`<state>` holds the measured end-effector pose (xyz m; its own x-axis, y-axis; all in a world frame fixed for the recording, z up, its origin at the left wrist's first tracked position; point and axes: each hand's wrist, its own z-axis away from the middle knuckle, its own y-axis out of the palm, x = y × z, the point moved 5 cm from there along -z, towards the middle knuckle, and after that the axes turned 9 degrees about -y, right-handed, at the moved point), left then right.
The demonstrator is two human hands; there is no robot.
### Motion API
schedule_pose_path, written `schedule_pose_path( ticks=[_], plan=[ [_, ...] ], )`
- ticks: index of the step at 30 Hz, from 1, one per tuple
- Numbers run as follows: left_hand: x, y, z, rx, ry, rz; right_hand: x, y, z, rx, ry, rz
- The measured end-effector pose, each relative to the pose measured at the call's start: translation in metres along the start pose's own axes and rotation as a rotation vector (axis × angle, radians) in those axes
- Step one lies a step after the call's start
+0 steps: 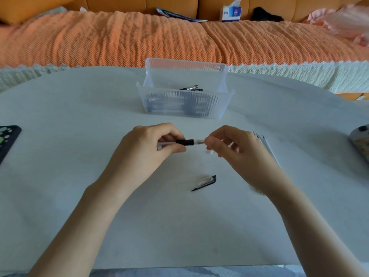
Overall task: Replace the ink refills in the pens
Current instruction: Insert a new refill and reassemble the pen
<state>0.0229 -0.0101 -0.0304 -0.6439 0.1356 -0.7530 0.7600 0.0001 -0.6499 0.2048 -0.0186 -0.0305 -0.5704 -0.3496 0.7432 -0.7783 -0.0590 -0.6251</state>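
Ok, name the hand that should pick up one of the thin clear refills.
Right, probably: the right hand is next to the thin clear refills, while the left hand grips the clear black-gripped pen.

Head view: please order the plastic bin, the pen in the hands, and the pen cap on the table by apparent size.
1. plastic bin
2. pen, only partly visible
3. pen cap, the smallest

**Bare Hands, Bare Forearms**

Two arms show, one entering from 7 o'clock, the other from 5 o'clock. The left forearm (89, 216) and right forearm (303, 216) are bare to the frame's edge (upper arms are out of view). The left hand (147, 144) and right hand (235, 148) are bare, with slender fingers.
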Motion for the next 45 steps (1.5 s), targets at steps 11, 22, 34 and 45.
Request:
schedule_pose_path(
  ticks=[11,22,34,45],
  plan=[
    [0.01,-0.009,-0.001,0.05,-0.066,0.064,-0.005,0.017,0.017,0.432,-0.144,0.21],
    [0.006,-0.005,0.0,0.132,-0.074,0.064,-0.005,-0.014,0.005,-0.006,-0.019,-0.016],
    [-0.003,0.007,0.003,0.183,-0.057,0.082,0.004,0.001,0.003,-0.019,-0.045,-0.062],
    [-0.009,0.008,0.004,0.153,-0.032,0.138,-0.001,0.004,0.003,-0.093,-0.047,-0.171]
  ],
)
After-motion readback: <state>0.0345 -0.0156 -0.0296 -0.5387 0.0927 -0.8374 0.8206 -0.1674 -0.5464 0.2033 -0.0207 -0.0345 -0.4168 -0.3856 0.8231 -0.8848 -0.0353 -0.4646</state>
